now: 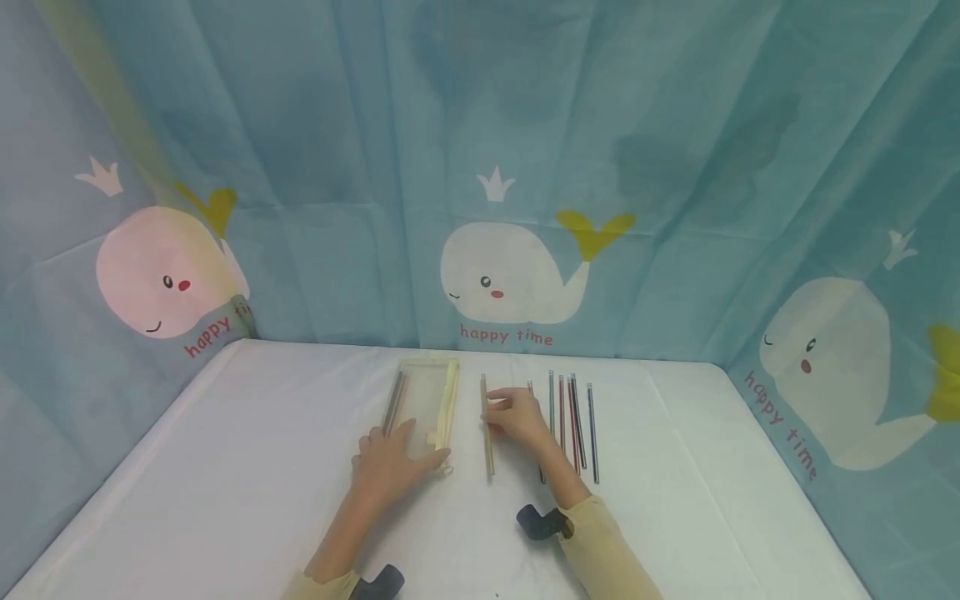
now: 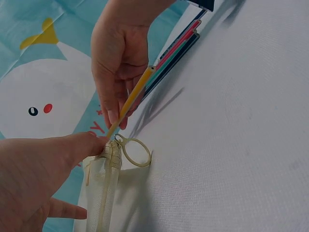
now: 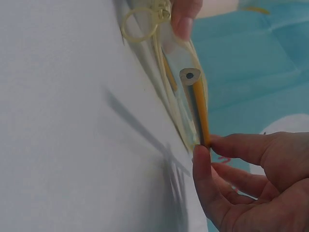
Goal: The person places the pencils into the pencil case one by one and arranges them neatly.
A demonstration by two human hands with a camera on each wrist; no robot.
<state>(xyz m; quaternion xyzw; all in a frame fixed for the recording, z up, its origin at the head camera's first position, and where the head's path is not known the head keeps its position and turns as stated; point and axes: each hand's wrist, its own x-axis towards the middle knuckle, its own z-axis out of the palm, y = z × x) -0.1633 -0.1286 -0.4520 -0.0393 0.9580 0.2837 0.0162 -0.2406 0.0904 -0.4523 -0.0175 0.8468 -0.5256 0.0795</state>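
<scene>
A yellow pencil [image 3: 202,116] is pinched between the thumb and fingertips of my right hand [image 1: 517,417]. In the right wrist view its flat end with a dark core faces the camera. My left hand [image 1: 386,471] spreads over the near end of a pale see-through zip pouch [image 1: 427,387], thumb at the zipper side and fingers toward the other edge. The zipper [image 1: 449,396] runs along the pouch's right side, with a ring pull [image 3: 140,39] at the near end. Dark pencils [image 1: 393,402] show along the pouch's left side. The yellow pencil stands just right of the pouch.
Several coloured pencils [image 1: 591,433] lie lengthwise on the white tablecloth [image 1: 675,500], right of and partly behind my right hand. A blue whale-print curtain [image 1: 510,267] hangs behind and at both sides of the table. Black devices [image 1: 542,523] sit at both wrists.
</scene>
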